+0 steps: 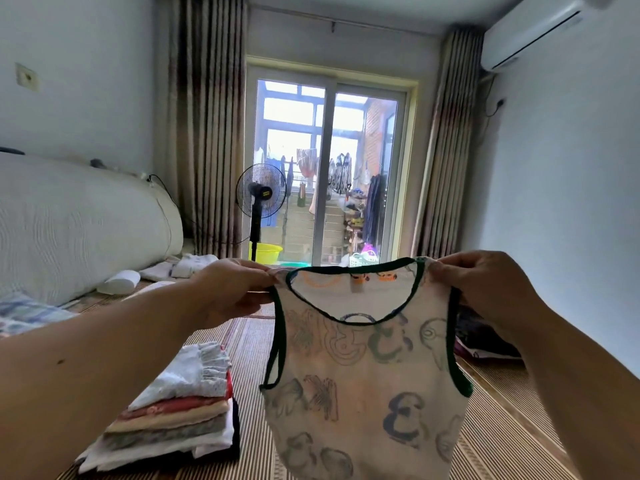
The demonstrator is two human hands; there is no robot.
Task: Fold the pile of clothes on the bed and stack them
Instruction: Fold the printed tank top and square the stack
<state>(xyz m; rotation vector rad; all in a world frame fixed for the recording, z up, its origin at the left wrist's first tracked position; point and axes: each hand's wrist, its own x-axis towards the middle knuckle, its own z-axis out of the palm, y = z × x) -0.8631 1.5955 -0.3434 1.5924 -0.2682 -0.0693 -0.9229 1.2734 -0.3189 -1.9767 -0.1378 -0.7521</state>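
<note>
White sleeveless vest [363, 375] with dark green trim and faded letter prints, held up in the air at centre frame, hanging flat and unfolded, neck opening toward the camera. Both hands are up at the same height. Left hand [228, 289] pinches the vest's left shoulder strap, thumb and fingers closed on the fabric edge. Right hand [485, 289] pinches the right shoulder strap the same way, fingers curled round the trim. Vest hem runs off the bottom of the frame, so I cannot tell whether it touches the bed.

Stack of folded clothes [180, 410] sits on the bed at lower left, below the left forearm: white frilled piece on top, then red, cream, grey and white layers, with something dark at the stack's right side. Bed [502, 427] is covered with a striped woven mat. Dark unfolded clothes pile [485, 337] lies on the bed at right, partly hidden behind the right hand and the vest.

Big rolled white bedding [69, 223] lies along the left wall. Small white roll [119, 282] and loose white pieces [187, 266] lie near its foot. Blue patterned cloth [24, 313] at far left edge. Black standing fan [261, 192] and yellow basin [266, 252] stand by the glass sliding door [329, 168], with laundry hanging beyond it. Striped curtains [204, 133] on both sides, air conditioner [530, 32] at upper right.
</note>
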